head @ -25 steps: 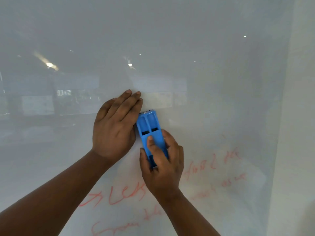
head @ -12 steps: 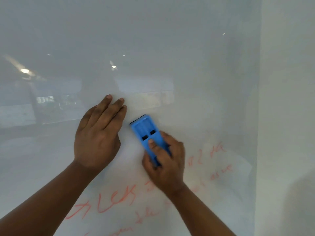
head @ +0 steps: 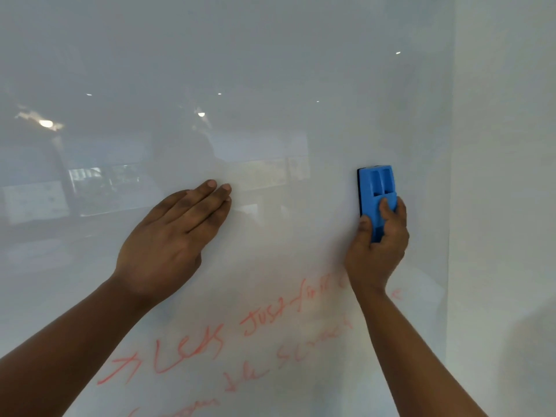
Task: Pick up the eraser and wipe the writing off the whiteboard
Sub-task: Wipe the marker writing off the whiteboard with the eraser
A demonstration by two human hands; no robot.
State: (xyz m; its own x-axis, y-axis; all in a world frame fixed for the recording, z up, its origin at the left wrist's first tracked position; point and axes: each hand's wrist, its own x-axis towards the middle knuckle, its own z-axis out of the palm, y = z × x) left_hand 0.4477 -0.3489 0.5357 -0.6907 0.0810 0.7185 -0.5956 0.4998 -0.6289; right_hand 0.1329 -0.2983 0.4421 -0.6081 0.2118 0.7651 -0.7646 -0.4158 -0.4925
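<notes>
A glossy whiteboard (head: 270, 70) fills the view. Red handwriting (head: 192, 353) runs across its lower part, in slanted lines below both hands. My right hand (head: 377, 248) grips the lower half of a blue plastic eraser (head: 376, 188), which stands upright and pressed flat on the board, near the board's right edge. My left hand (head: 171, 242) lies flat on the board, fingers together and pointing up to the right, holding nothing. Some red letters are hidden behind my right wrist.
The board's right edge (head: 449, 206) meets a plain pale wall (head: 505, 176). The board's upper part carries no writing and shows reflections of ceiling lights and windows.
My right hand has slid the eraser far to the right, away from my left hand, and turned it upright. My left hand has stayed flat on the board.
</notes>
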